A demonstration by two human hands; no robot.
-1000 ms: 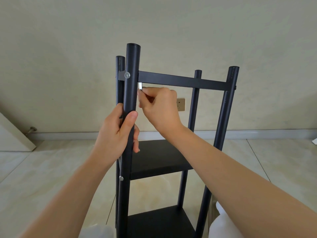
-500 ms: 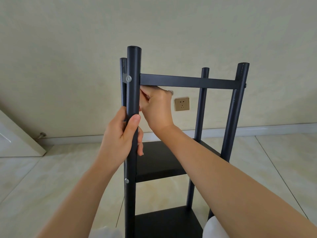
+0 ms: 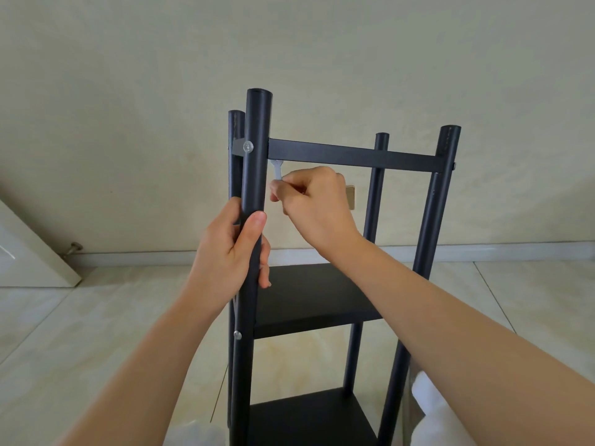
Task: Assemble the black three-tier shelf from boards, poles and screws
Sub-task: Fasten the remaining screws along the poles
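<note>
Standing upright on the tiled floor point(image 3: 80, 333) in front of a pale wall point(image 3: 289, 43), the black shelf point(image 3: 322, 297) fills the middle of the view, its four poles rising above the top board point(image 3: 354, 155), which is seen edge-on. The left hand point(image 3: 230, 252) wraps around the near-left pole point(image 3: 256, 156), thumb lying up the front of it and fingers curled behind. The right hand point(image 3: 314, 199) is set just to the right of that pole and under the top board, its fingers pinched around a small silvery wrench point(image 3: 277, 169) whose open head points up toward the board's underside. A round screw head point(image 3: 248, 146) shows on the near-left pole at the level of the top board, and a smaller one point(image 3: 237, 335) sits lower down by the middle board point(image 3: 315, 326). The bottom board point(image 3: 309, 420) lies beneath. A brass-coloured wall socket point(image 3: 350, 197) peeks out behind the right hand, and a door point(image 3: 29, 252) with its stopper point(image 3: 73, 247) stands at the left.
</note>
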